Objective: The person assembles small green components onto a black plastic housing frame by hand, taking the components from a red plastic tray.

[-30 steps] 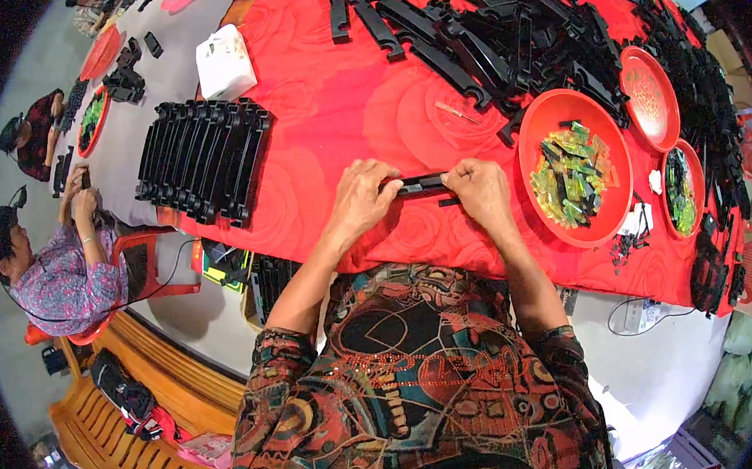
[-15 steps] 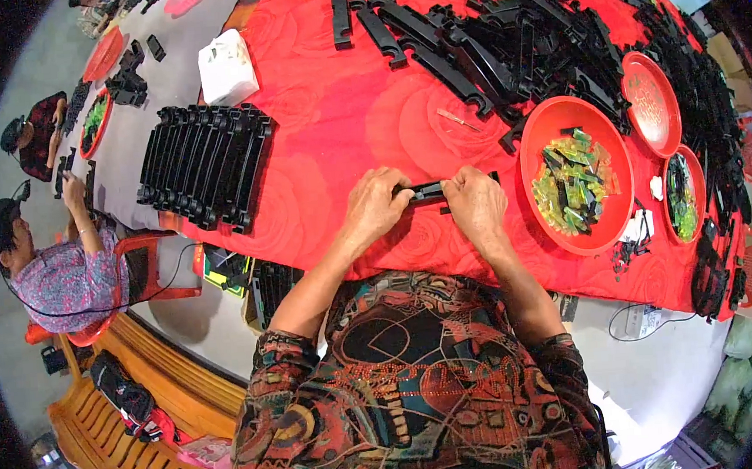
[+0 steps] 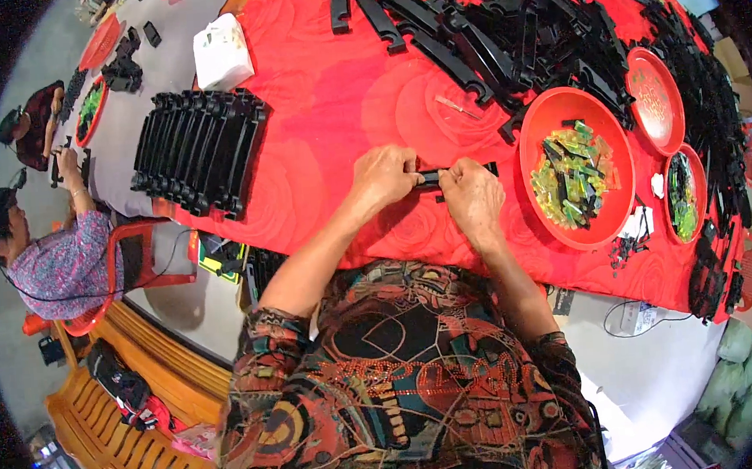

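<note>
Between my two hands lies a long black plastic part (image 3: 430,178), just above the red tablecloth (image 3: 315,108). My left hand (image 3: 384,175) is closed on its left end, thumb and fingertips pressed together. My right hand (image 3: 472,195) pinches it farther right, the fingers bent over it and hiding much of its length. Its right tip shows beyond my knuckles. Right of my right hand stands a red bowl (image 3: 534,202) holding small yellow, green and dark translucent pieces (image 3: 574,173).
A row of black parts (image 3: 200,155) stands at left, beside a white tissue pack (image 3: 223,52). A large heap of black parts (image 3: 502,38) covers the back right. Two smaller red dishes (image 3: 656,102) sit past the bowl. At far left, another person (image 3: 64,261) sits working.
My hands have drawn closer together along the black part, the left one shifting right. The whole view has shifted slightly; the things on the table stay put.
</note>
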